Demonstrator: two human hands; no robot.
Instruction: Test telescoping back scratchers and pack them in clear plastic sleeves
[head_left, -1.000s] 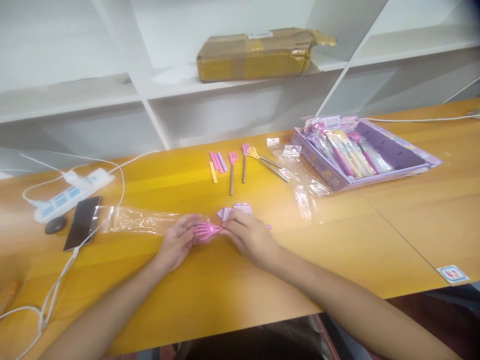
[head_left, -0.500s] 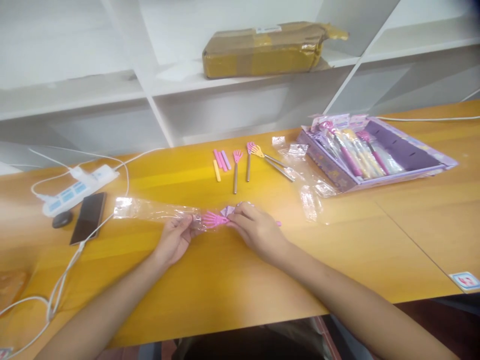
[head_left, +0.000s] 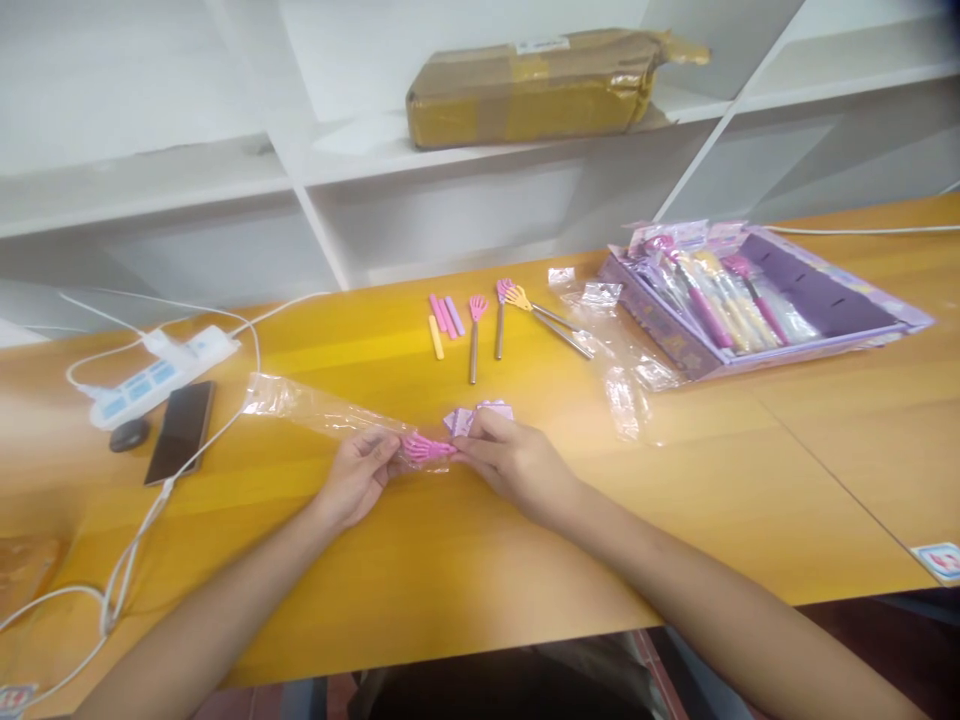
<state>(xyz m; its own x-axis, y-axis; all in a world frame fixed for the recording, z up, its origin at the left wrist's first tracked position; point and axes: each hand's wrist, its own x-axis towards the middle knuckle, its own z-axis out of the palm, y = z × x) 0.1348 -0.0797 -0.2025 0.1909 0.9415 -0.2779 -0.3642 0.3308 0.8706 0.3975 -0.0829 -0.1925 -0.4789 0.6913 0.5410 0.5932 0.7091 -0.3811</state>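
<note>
My left hand (head_left: 364, 470) is closed, pinching a clear plastic bag (head_left: 322, 405) whose empty end stretches off to the left. Between my hands shows the pink hand-shaped head of a back scratcher (head_left: 426, 448), with the bag's mouth around it. My right hand (head_left: 517, 462) is closed on the back scratcher just below that head; the rest of it is hidden by the hand. Behind my right fingers lie several small purple printed cards (head_left: 480, 415). Farther back are a pink back scratcher (head_left: 474, 335), another pink one (head_left: 500, 320) and a yellow one (head_left: 519, 298), with metal rods.
Pink, purple and yellow tubes (head_left: 437, 338) lie beside the scratchers. Empty bags (head_left: 622, 390) lie near a purple box (head_left: 660, 325) of wrapped scratchers. A power strip (head_left: 165, 375), phone (head_left: 180, 430), mouse (head_left: 129, 435) and cables are at left. A taped carton (head_left: 525, 95) sits on the shelf.
The bag's empty end has swung down toward a slant, and the pink head has tilted slightly. More of the purple cards shows behind my right hand. The pink end beyond that hand is out of sight.
</note>
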